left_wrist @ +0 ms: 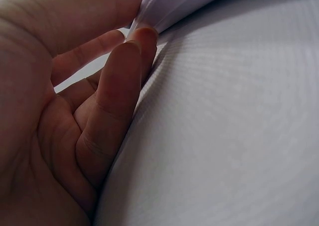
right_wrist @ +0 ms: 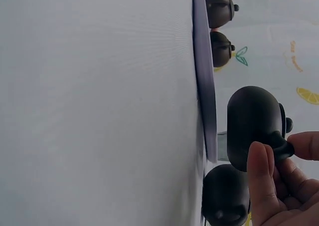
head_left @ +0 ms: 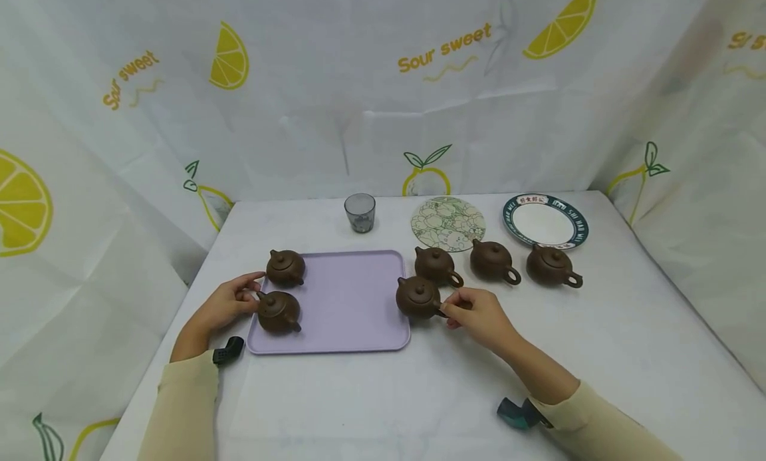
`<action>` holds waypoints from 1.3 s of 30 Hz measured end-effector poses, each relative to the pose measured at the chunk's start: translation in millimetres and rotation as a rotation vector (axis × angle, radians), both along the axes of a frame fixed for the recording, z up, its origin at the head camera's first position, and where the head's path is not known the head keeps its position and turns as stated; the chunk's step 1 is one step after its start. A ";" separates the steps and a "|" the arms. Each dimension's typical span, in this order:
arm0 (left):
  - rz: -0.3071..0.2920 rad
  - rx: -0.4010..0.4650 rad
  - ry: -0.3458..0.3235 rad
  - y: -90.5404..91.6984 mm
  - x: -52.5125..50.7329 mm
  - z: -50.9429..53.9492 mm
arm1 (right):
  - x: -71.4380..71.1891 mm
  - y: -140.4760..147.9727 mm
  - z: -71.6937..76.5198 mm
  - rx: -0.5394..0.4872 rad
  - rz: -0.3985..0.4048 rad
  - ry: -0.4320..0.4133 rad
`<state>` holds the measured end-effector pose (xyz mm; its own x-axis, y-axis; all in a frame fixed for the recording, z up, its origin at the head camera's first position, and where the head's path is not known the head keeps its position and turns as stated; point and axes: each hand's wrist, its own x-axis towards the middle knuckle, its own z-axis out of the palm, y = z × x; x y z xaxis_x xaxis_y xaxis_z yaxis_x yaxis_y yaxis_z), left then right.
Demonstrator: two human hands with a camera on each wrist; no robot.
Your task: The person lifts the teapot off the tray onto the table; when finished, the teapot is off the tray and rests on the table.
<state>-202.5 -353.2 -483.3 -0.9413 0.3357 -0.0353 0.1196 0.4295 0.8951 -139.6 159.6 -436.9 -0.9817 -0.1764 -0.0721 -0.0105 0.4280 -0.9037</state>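
My right hand (head_left: 479,318) pinches the handle of a small brown teapot (head_left: 417,296). In the right wrist view this held teapot (right_wrist: 251,121) hangs above the tabletop, beside the tray's right edge. At the left, my left hand (head_left: 226,307) holds the left edge of a lilac tray (head_left: 353,308). The left wrist view shows its thumb and fingers (left_wrist: 117,81) at the tray's edge. Two like teapots, one behind (head_left: 285,268) and one in front (head_left: 278,312), stand on the tray's left side.
Right of the tray stand three more brown teapots: a near one (head_left: 437,265), a middle one (head_left: 493,260) and a far-right one (head_left: 552,265). Behind them lie a round patterned mat (head_left: 445,218) and a green-rimmed plate (head_left: 541,221). A grey glass (head_left: 360,215) stands behind the tray.
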 end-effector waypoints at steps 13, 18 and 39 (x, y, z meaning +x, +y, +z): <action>-0.001 -0.008 0.012 0.3 0.3 -0.1 | 15.3 25.7 -6.0 0.102 0.041 -0.034; 0.007 -0.006 0.009 0.4 0.3 0.0 | 18.2 28.5 -8.0 0.112 0.046 -0.027; -0.003 -0.002 0.025 1.9 0.5 0.5 | 8.5 -4.3 22.3 0.068 0.071 0.047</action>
